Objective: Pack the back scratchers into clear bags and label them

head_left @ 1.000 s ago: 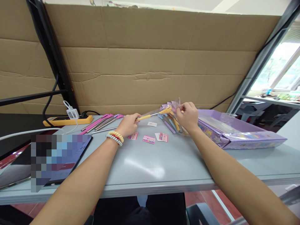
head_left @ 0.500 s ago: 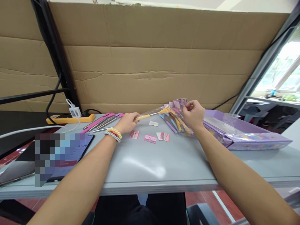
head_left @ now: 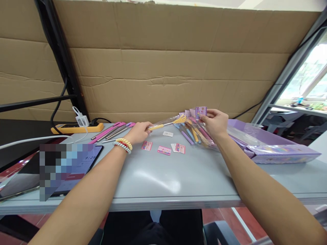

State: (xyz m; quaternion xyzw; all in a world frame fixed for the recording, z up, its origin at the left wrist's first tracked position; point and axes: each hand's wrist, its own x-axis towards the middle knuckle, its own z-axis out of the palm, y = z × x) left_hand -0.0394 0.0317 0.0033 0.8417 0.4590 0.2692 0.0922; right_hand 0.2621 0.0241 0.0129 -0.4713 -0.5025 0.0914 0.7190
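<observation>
My left hand [head_left: 140,132] is closed around the yellow handle of a back scratcher [head_left: 156,127], whose yellow claw head points right. Clear plastic wrap covers its rod and head. Pinched by its right edge, a small purple printed card [head_left: 200,111] is in my right hand [head_left: 216,123]. Below that hand lies a pile of wrapped back scratchers [head_left: 195,133] in several colours. Small pink cards [head_left: 164,150] and a white slip [head_left: 168,134] lie on the grey table [head_left: 153,177] between my hands.
Pink and metal back scratchers [head_left: 112,132] lie beyond my left wrist. A purple box [head_left: 283,153] stands on the right. At left are a phone [head_left: 81,170], a yellow power strip [head_left: 76,128] and a white cable [head_left: 35,141]. Cardboard [head_left: 163,68] walls the back.
My right hand has shifted a little right and its fingers have straightened. The purple card now faces me more fully. My left hand keeps its hold on the back scratcher.
</observation>
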